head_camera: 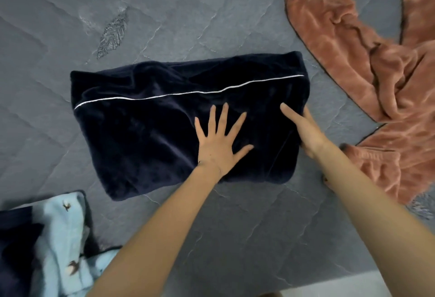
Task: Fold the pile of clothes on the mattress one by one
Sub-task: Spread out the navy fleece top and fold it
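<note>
Navy garment (146, 136) is folded into a thick rectangle in the middle of the grey quilted mattress (47, 61), its long side running left to right. A thin white piping line (164, 96) crosses its far half from left to right.

From my seat I see both bare arms reaching in from the near edge. The left hand (217, 146) lies flat on the near right part of the fold, palm down; its grip is apart, with the fingers spread wide and straight, pressing on the fabric. The right hand (306, 132) is at the right end of the fold. Its grip is clamped on that edge: the thumb (288, 113) lies on top of the cloth and the other fingers go down round the side, where I lose sight of their tips.

To the right, apart from the fold, a pink fleece garment (353, 61) sprawls unfolded from the far right down to the near right. At the near left corner lies a light blue garment (63, 238) printed with small birds, with a dark cloth (16, 249) lying over its left part.
</note>
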Demonstrator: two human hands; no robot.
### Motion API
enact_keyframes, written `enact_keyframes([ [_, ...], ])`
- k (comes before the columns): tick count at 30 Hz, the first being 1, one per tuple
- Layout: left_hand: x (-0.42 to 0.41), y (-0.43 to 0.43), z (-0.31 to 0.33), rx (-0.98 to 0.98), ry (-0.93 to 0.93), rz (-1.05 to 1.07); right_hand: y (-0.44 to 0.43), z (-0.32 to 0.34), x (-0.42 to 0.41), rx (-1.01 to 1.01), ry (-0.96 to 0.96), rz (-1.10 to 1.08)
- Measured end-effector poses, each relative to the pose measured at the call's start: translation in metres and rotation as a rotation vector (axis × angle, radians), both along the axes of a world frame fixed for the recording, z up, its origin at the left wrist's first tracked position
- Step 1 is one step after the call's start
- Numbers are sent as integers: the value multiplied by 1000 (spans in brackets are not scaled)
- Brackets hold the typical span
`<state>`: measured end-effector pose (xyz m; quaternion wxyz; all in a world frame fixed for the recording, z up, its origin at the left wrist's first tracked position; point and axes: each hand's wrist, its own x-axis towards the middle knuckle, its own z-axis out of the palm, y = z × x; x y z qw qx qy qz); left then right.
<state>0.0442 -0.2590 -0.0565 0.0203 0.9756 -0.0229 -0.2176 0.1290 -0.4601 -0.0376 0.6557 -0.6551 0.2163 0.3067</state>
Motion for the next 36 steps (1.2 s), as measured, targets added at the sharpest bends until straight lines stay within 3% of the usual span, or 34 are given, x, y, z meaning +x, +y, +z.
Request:
enact_keyframes([
  [3,-1,6,15,-286,4,93,12,10,-5,49,-40,-41],
  [6,-9,15,50,-761,-120,441,35,36,0,161,-62,-84],
  [9,-21,25,91,-1039,-155,668,64,71,6,248,-117,0],
  [14,-30,70,132,-1482,-76,1096,143,108,-4,355,-166,304],
  [17,-40,117,137,-1788,-14,1316,198,113,-24,276,-271,665],
  [19,-52,149,138,-1912,-25,1352,228,108,-36,184,-359,924],
  [20,-59,161,136,-1858,-55,1378,239,104,-42,132,-376,1020],
  [22,-69,176,122,-1516,-170,1433,254,97,-53,51,-408,1098],
  [25,-76,182,101,-1097,-316,1338,256,87,-62,-103,-657,965],
  [27,-79,193,89,-995,-385,1330,251,76,-62,-340,-896,882],
  [29,-84,209,82,-956,-450,1371,244,68,-61,-567,-1008,862],
  [34,-96,226,78,-933,-418,1365,241,60,-58,-811,-1093,930],
  [36,-97,220,86,-781,-517,1228,249,54,-63,-812,-1039,1027],
])
